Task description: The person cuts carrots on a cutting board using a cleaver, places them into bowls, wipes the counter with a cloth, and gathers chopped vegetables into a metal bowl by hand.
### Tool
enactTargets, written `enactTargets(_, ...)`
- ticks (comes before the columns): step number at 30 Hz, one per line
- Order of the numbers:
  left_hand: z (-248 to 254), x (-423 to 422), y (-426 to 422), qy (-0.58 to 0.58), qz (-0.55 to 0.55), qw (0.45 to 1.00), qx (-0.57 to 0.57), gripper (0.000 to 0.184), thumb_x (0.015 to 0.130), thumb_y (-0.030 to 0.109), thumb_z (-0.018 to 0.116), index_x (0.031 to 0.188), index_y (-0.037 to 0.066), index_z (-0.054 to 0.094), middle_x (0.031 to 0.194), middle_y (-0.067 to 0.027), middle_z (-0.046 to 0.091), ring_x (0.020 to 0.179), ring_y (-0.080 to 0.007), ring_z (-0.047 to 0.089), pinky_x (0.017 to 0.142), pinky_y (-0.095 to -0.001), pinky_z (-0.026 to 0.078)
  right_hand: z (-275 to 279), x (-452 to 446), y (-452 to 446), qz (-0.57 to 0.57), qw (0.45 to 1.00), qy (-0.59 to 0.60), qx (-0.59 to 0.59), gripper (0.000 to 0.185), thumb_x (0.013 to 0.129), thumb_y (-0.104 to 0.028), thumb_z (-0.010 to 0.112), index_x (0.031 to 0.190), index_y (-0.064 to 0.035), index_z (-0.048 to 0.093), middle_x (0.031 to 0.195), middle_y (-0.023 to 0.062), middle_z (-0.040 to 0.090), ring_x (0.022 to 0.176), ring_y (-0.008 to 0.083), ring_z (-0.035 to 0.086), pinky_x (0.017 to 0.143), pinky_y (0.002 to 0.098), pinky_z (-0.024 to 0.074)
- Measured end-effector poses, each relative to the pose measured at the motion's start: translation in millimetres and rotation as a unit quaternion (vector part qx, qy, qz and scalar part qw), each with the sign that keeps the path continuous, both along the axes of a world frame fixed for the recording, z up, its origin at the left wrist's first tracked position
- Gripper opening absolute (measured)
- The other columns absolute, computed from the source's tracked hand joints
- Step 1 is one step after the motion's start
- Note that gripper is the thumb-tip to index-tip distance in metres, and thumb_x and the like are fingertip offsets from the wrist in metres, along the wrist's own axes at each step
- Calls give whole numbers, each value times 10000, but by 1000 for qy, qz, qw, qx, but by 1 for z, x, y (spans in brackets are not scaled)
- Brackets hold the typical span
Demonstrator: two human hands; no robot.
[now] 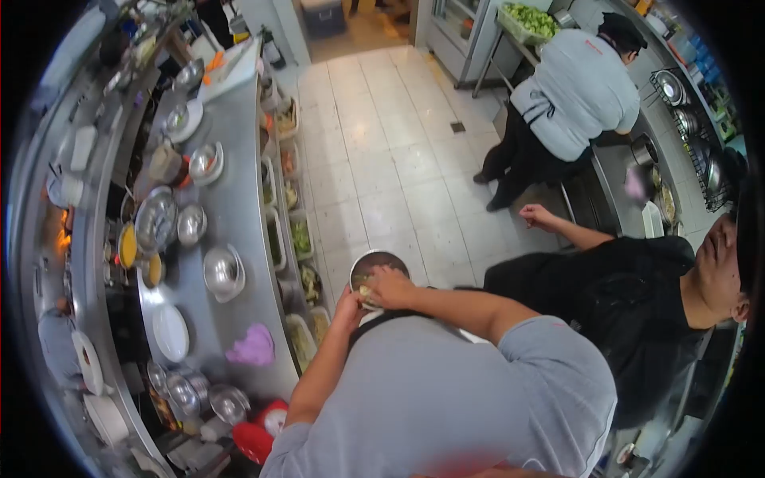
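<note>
A round metal bowl [385,256] is held in front of my body, its open top facing up. My left hand [348,309] is closed on the bowl's left side, near the rim. My right hand [390,287] reaches over the rim into the bowl, its fingers curled down. Small pale yellow food pieces [366,292] show by the fingertips. What those fingers grip is hidden. To the left of the bowl, food tubs [309,283] line the counter's edge.
A steel counter [209,315] on the left carries metal bowls [223,272], a white oval plate [170,333] and a purple cloth [252,345]. A person in black [590,311] stands close on my right. Another in grey [570,95] works at the far right counter.
</note>
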State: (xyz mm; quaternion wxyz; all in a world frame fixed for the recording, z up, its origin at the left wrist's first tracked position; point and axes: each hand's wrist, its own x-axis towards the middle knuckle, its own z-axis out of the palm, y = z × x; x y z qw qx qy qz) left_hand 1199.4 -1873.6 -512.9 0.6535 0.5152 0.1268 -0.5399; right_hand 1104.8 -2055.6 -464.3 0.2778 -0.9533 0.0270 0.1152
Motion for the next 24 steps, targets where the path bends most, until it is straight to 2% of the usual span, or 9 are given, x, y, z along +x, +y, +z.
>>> enactTargets(2, 19, 30, -25, -37, 7, 999, -2, 638, 980, 31, 522, 1602, 155, 448, 1462, -158, 627, 1250, -361, 701, 960, -583, 655, 9, 34, -25, -19, 999, -35, 15, 476, 1059, -418, 650, 1500, -243, 681, 1488, 195, 581, 1341, 428, 568, 1085, 613, 509)
enactTargets(4, 31, 58, -50, -65, -18, 997, 34, 483, 1146, 256, 518, 1613, 161, 437, 1484, -159, 613, 1279, -346, 693, 954, -569, 659, 15, 64, -47, -2, 1000, -29, 6, 470, 1062, -416, 644, 1487, -220, 686, 1437, 189, 600, 1324, 426, 572, 1085, 616, 506)
enactTargets(5, 35, 71, -63, -71, -19, 997, 36, 483, 1146, 256, 518, 1613, 161, 437, 1484, -159, 613, 1279, -346, 693, 954, -569, 659, 18, 78, -55, -24, 999, -26, 18, 476, 1054, -419, 643, 1472, -198, 692, 1391, 188, 617, 1320, 427, 573, 1084, 625, 506)
enactTargets(7, 38, 94, -88, -72, -4, 997, 34, 547, 1202, 520, 438, 1620, 168, 422, 1499, -153, 603, 1281, -333, 693, 942, -551, 662, 21, 105, -74, -37, 999, -20, 19, 480, 1050, -422, 628, 1457, -178, 698, 1388, 197, 614, 1338, 432, 568, 1127, 641, 481)
enactTargets(12, 32, 160, -158, -33, 2, 999, -4, 614, 1204, 579, 381, 1642, 149, 386, 1549, -125, 589, 1316, -336, 688, 978, -575, 652, 10, 187, -127, -81, 996, 26, 26, 483, 1027, -437, 633, 1373, -108, 714, 1350, 213, 648, 1287, 442, 615, 1074, 637, 525)
enactTargets(15, -20, 222, -198, 3, -29, 999, -43, 646, 1194, 619, 355, 1603, 136, 484, 1557, -126, 624, 1366, -323, 680, 1015, -560, 652, 3, 236, -174, -81, 994, 68, 20, 618, 1022, -507, 643, 1497, -111, 647, 1413, 242, 642, 1309, 465, 620, 1103, 626, 523)
enactTargets(18, -29, 289, -260, -15, -103, 994, -21, 653, 1172, 643, 416, 1629, 181, 482, 1550, -93, 642, 1348, -317, 685, 1014, -552, 639, -49, 278, -235, -104, 993, 37, 51, 831, 995, -631, 657, 1639, -118, 538, 1567, 269, 588, 1442, 510, 547, 1184, 605, 483)
enactTargets(19, -35, 311, -286, -13, -118, 993, -13, 643, 1161, 655, 449, 1613, 200, 497, 1519, -67, 666, 1320, -279, 694, 992, -535, 633, -33, 289, -256, -130, 990, 47, 42, 817, 996, -616, 671, 1636, -125, 543, 1545, 270, 598, 1436, 510, 542, 1196, 589, 473)
enactTargets(24, 60, 418, -428, -67, -248, 966, -31, 624, 1168, 610, 487, 1637, 202, 439, 1474, -56, 645, 1291, -237, 689, 975, -502, 631, 13, 348, -346, -316, 946, -38, 52, 709, 1016, -510, 711, 1606, -141, 579, 1490, 249, 595, 1364, 483, 548, 1172, 569, 465)
